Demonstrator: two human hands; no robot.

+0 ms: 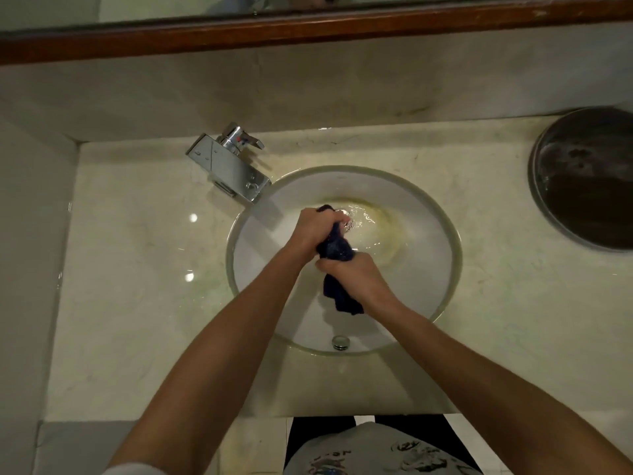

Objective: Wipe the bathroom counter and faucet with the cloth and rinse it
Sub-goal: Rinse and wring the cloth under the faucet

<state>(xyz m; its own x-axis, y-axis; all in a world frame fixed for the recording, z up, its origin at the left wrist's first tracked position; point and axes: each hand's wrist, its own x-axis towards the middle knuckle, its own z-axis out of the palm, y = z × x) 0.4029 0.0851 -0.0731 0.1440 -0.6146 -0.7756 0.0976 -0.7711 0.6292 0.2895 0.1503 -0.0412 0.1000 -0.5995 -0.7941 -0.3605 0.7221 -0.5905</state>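
Cloth [337, 250], dark blue, twisted into a rope over the sink basin [442, 234], held between both hands: left hand [317, 226] clenched round its upper end, right hand [352, 274] clenched round the middle, tail hanging below. Looks like wringing after the rinse, kept over the basin so drips land inside. Faucet [229, 166] sits back-left on the surface [137, 269], wet sheen there.

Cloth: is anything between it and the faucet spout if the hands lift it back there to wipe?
Nothing visible does. Both hands, left and right, grip the cloth over the sink; the faucet stands up-left with only bare basin between.
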